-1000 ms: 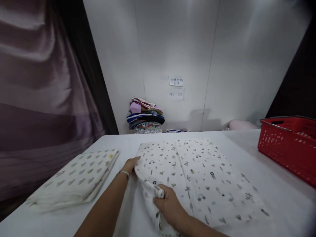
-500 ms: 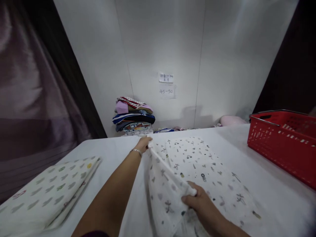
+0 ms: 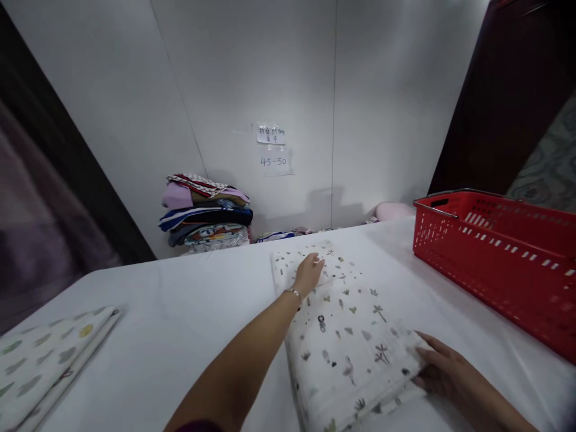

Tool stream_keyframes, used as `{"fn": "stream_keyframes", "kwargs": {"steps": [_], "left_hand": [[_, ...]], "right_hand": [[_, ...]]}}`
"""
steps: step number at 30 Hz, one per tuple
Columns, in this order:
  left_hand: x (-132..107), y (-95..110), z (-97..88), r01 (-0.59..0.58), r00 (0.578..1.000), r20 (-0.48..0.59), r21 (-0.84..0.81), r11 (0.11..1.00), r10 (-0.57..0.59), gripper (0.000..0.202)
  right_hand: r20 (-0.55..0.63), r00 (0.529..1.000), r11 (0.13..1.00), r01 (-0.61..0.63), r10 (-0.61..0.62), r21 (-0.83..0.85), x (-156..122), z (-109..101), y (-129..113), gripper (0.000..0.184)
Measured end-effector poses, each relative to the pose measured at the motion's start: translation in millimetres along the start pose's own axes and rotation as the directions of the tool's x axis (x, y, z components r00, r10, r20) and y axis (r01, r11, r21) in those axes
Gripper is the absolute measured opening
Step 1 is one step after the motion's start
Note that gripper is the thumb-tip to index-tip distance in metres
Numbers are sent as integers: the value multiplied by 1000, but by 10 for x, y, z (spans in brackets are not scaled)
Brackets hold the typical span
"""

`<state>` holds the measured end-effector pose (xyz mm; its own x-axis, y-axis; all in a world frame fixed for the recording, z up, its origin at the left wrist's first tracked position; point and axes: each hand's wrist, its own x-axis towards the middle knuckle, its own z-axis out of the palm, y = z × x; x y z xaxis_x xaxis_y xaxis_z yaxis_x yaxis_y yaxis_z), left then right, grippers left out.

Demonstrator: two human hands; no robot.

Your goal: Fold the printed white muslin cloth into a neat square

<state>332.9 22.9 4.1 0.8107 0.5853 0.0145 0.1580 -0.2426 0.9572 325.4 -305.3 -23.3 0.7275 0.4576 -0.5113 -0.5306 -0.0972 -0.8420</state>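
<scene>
Red basket (image 3: pixel 490 273), contents unclear, left hand (image 3: pixel 309 273) over printed cloth (image 3: pixel 337 354), fingers' grip unclear, right hand (image 3: pixel 443 367), fingers holding cloth's edge

Before us lies a white cloth (image 3: pixel 337 339), scattered with small prints in muted greys, greens and browns: palm trees, leafy sprigs, what looks like a long-legged bird. We see it folded in layers into a long strip, flat on the worktop (image 3: pixel 180 312), its length running from near us toward the far edge. A ridge crosses it toward the far end, and we make out uneven layers along its near edge.
</scene>
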Motion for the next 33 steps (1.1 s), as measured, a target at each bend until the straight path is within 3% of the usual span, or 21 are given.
{"fn": "stream_keyframes", "kwargs": {"steps": [4, 6, 10, 13, 17, 24, 29, 33], "left_hand": [[-618, -224, -437, -223, 975, 62, 322, 920, 214, 27], [-1027, -269, -528, -315, 949, 149, 395, 863, 278, 26], [-1865, -291, -394, -499, 858, 370, 432, 751, 357, 26], [-2251, -301, -206, -559, 818, 439, 451, 695, 373, 40], [-2391, -305, -95, -562, 825, 413, 520, 643, 387, 35], [-2474, -318, -123, -499, 865, 339, 653, 570, 370, 20], [-2533, -273, -71, -473, 876, 330, 729, 494, 353, 20], [-2552, -240, -44, -451, 887, 351, 793, 409, 299, 32]], "right_hand": [[5, 999, 991, -40, 41, -125, 58, -47, -37, 35], [36, 998, 986, -42, 49, -162, 123, -75, -30, 30], [37, 997, 964, -54, 66, -261, 205, -113, -50, 25], [74, 994, 913, -47, 83, -405, 189, -92, -131, 19], [75, 993, 871, -43, 91, -489, 139, -40, -259, 15], [-17, 990, 791, -124, 142, -599, 145, -63, -364, 35], [-35, 995, 803, -99, 98, -588, 132, -44, -436, 26], [-18, 1000, 832, -31, 26, -555, 53, -53, -469, 20]]}}
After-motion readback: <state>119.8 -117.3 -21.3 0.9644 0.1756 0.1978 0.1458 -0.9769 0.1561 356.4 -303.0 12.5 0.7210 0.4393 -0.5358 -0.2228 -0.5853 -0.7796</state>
